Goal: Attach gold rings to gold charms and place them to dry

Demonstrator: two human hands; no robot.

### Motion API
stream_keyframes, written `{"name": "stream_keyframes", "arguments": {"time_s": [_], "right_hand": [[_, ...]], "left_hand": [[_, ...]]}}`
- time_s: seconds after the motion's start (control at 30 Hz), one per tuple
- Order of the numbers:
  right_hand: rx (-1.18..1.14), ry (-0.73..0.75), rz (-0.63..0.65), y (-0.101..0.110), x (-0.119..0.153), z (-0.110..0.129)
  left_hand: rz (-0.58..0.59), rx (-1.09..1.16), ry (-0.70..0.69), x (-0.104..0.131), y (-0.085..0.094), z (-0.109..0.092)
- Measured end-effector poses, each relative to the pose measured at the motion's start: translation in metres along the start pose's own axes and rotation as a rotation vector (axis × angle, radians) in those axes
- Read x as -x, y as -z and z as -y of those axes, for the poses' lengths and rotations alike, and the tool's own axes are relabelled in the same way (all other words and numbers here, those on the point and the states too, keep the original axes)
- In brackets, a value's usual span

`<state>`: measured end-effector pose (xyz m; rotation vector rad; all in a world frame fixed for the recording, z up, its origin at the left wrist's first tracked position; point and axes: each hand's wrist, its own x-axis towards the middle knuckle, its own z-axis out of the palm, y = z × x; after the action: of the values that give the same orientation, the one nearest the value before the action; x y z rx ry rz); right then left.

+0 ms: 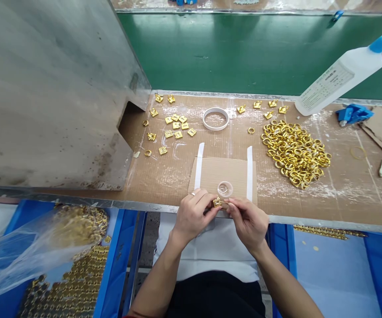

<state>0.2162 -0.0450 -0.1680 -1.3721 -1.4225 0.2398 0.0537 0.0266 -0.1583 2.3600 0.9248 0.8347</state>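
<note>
My left hand (195, 215), with a ring on one finger, pinches a small gold square-topped piece (217, 202) at the near edge of the bench. Close by on the right, my right hand (249, 219) is closed on a thin stick (224, 202), its tip reaching the gold piece; what kind of tool it is I cannot make out. Just beyond the fingers sits a small clear round dish (225, 189). Under it lies a cardboard pad (224, 170), held down by white tape strips (199, 167) at both sides.
A heap of gold rings (297, 152) lies to the right, loose gold square pieces (176, 125) to the left. Behind are a tape roll (215, 109), a white bottle (339, 81) and a blue clamp-like object (354, 114). A metal box (52, 97) stands left. Blue trays (120, 251) flank my lap.
</note>
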Motion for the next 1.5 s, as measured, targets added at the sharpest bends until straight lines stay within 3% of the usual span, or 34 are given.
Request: {"name": "stream_keyframes", "arguments": {"time_s": [0.2,0.33,0.53,0.77,1.07,1.3,1.5], "right_hand": [[-0.176,-0.150,-0.060,0.001,0.002,0.004],[-0.072,-0.088,-0.155,0.006,-0.019,0.005],[0.115,0.006,-0.013,0.002,-0.042,-0.003],[0.136,0.020,0.020,0.001,-0.039,-0.004],[0.013,-0.059,-0.036,0.003,-0.036,-0.004],[-0.190,-0.184,-0.116,0.004,-0.014,-0.004],[-0.179,-0.141,-0.066,0.004,0.002,-0.002]], "left_hand": [[-0.008,0.030,0.002,0.000,0.000,0.001],[-0.037,0.072,0.009,0.002,0.002,0.004],[-0.062,0.111,-0.007,0.003,0.003,0.006],[-0.068,0.114,-0.013,0.002,0.004,0.006],[-0.056,0.037,-0.017,-0.002,0.000,0.000],[-0.027,-0.020,-0.007,-0.004,-0.002,-0.003],[-0.041,-0.048,-0.024,-0.003,-0.004,-0.001]]}}
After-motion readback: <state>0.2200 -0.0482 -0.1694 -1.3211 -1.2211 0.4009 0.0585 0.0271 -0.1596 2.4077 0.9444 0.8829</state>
